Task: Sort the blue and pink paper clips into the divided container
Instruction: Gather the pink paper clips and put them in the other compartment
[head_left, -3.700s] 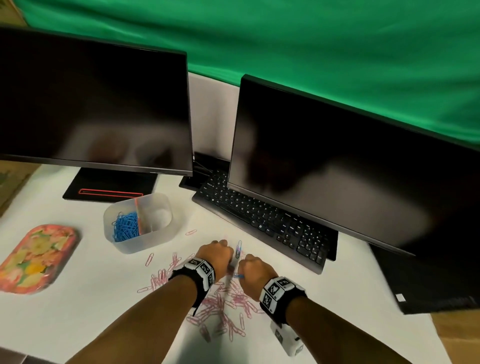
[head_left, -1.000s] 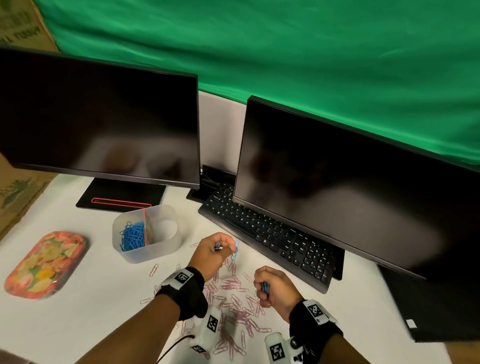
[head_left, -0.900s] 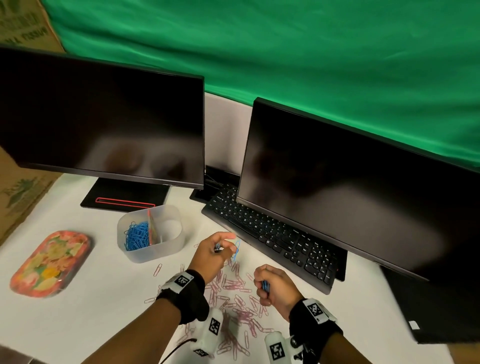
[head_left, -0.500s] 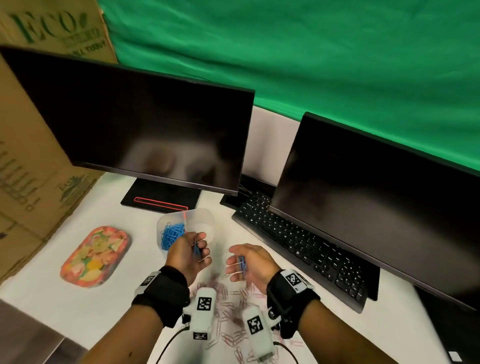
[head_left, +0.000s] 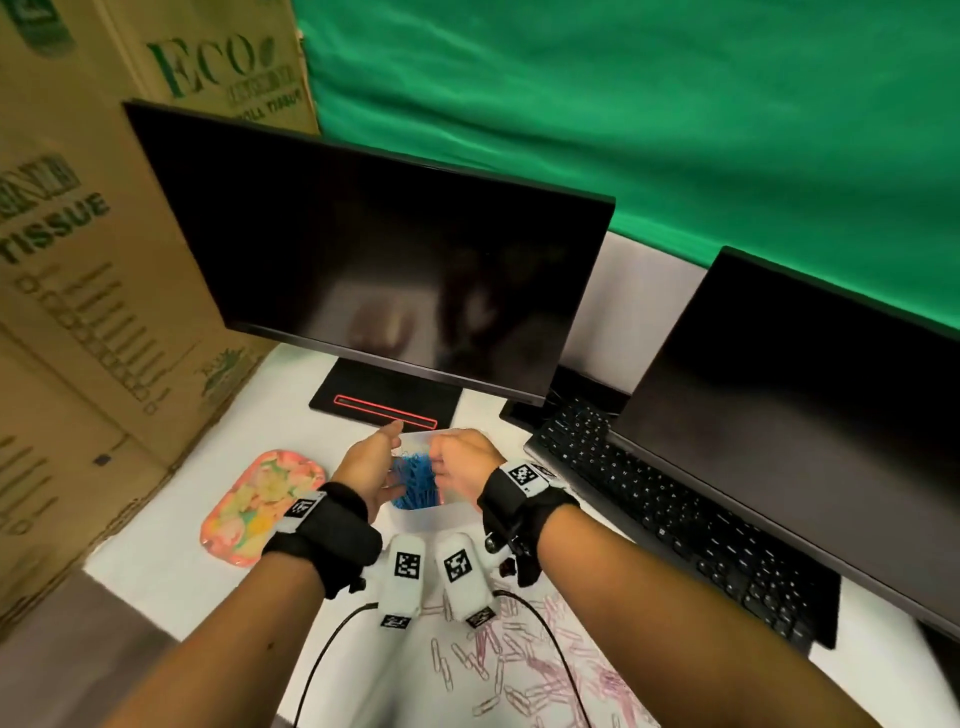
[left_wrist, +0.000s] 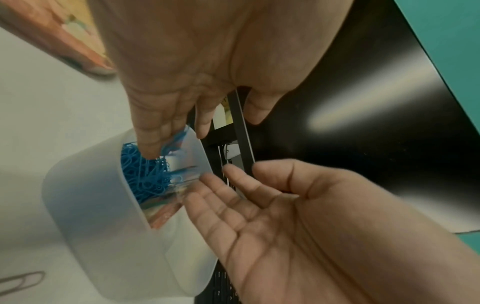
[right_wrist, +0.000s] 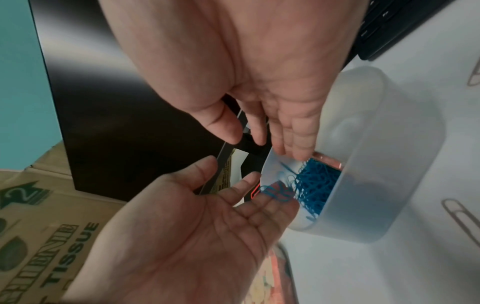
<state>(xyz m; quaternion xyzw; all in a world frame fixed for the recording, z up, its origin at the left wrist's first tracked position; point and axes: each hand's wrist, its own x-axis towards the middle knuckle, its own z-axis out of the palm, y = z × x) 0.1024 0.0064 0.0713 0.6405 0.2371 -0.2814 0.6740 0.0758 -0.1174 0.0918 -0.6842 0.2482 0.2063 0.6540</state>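
The translucent divided container stands in front of the left monitor's foot, and its left compartment holds a heap of blue clips. Both hands hover over that compartment, palms facing each other. My left hand has straight fingers, and a few blue clips slip off its fingertips at the container's rim. My right hand is open too, fingers pointing down over the blue heap, holding nothing. An orange divider borders the blue side; the other compartment is hidden. Pink clips lie scattered near my forearms.
Two dark monitors stand behind, with a black keyboard at the right. A floral tray lies left of the container. Cardboard boxes wall off the left side. Wrist camera cables trail over the table.
Both hands have moved from the clip pile up to the container. They held blue clips pinched before; now their fingers are spread and the clips drop into the blue compartment.
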